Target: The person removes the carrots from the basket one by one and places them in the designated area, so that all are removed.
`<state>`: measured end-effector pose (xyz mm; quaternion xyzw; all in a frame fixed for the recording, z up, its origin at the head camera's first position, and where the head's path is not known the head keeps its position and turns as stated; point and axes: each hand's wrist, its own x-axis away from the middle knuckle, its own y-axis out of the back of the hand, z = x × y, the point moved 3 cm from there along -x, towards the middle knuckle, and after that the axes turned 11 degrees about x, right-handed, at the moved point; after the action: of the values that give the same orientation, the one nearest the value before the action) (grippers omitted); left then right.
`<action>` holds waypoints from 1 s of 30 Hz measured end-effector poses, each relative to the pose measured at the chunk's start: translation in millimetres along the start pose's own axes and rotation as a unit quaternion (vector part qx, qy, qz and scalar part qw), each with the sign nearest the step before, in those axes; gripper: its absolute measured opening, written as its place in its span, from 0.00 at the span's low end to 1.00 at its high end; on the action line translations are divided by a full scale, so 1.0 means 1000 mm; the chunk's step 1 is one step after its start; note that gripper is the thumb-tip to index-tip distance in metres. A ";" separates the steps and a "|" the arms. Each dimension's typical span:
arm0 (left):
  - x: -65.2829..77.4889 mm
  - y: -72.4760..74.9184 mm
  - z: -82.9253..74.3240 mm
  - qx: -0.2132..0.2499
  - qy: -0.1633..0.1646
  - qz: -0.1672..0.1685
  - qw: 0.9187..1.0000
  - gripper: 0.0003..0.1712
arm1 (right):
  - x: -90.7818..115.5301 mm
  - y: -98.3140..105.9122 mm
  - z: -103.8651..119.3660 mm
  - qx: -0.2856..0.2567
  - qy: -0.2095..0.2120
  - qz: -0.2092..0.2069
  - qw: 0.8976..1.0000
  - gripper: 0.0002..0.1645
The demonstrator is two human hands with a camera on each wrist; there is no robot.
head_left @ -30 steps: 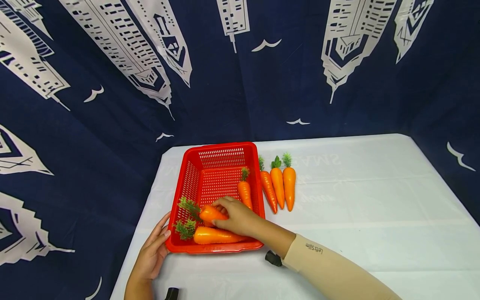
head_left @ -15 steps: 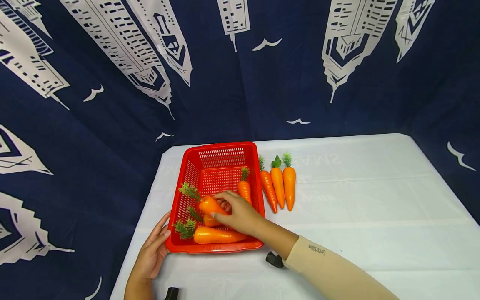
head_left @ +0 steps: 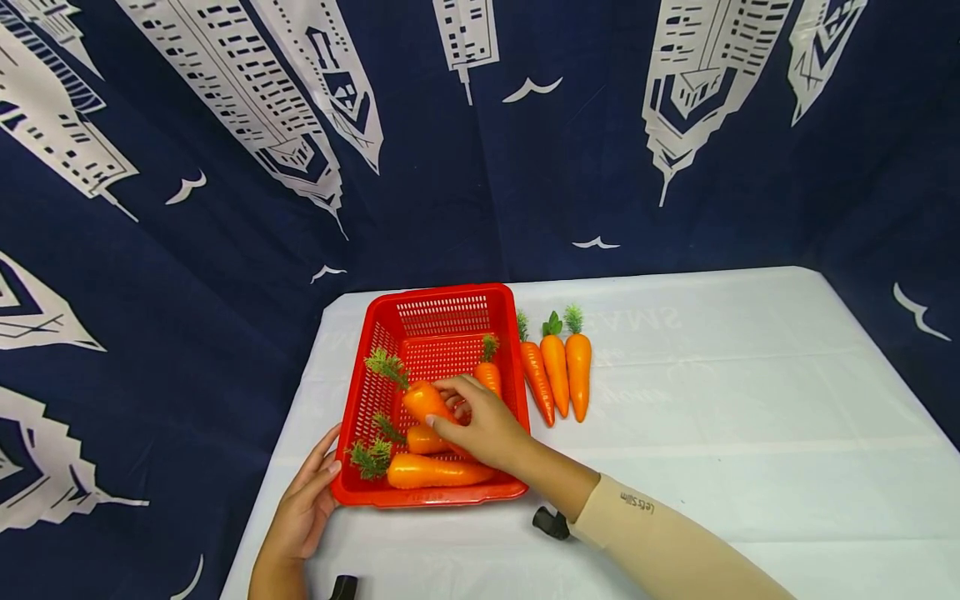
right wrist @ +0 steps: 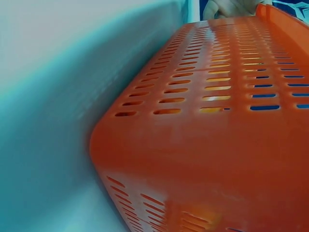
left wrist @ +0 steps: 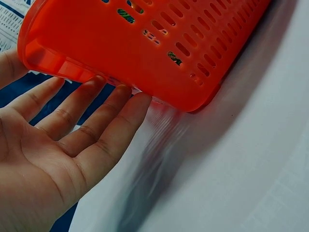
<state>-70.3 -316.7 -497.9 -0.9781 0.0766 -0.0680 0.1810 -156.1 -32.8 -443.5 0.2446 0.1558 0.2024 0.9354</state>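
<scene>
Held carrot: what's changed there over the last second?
The right grip shifted the held carrot toward the far side of the red basket, its leafy end swinging farther away, and uncovered more of another carrot; nothing was let go. Unchanged: the left grip touching the basket, the nearest carrot, and the three carrots outside.

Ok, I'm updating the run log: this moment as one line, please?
right hand: holds carrot; left hand: touches red basket; inside basket: three other carrots; outside: three more carrots
</scene>
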 end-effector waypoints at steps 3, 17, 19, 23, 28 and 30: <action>0.000 0.000 0.000 0.000 -0.002 0.002 1.000 0.33 | 0.000 0.002 0.001 -0.011 0.007 -0.022 1.000 0.26; 0.000 0.001 0.001 0.000 0.000 0.004 1.000 0.33 | 0.003 0.010 0.000 -0.041 0.007 -0.074 0.996 0.24; 0.000 0.001 0.001 0.000 0.000 0.003 1.000 0.33 | 0.003 0.010 0.000 -0.043 0.008 -0.079 0.996 0.23; 0.000 0.000 0.000 0.002 -0.004 0.005 1.000 0.33 | 0.003 0.011 0.000 -0.044 0.009 -0.085 0.995 0.24; 0.000 0.000 0.000 0.002 -0.005 0.009 1.000 0.33 | 0.003 0.012 -0.001 -0.066 -0.004 -0.093 0.993 0.25; 0.000 0.000 0.000 0.004 -0.005 0.010 1.000 0.33 | 0.003 0.012 -0.002 -0.081 -0.011 -0.099 0.992 0.25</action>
<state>-70.0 -316.9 -498.2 -0.9769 0.0851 -0.0616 0.1859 -157.7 -21.1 -439.2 0.1533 0.1519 0.1176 0.9693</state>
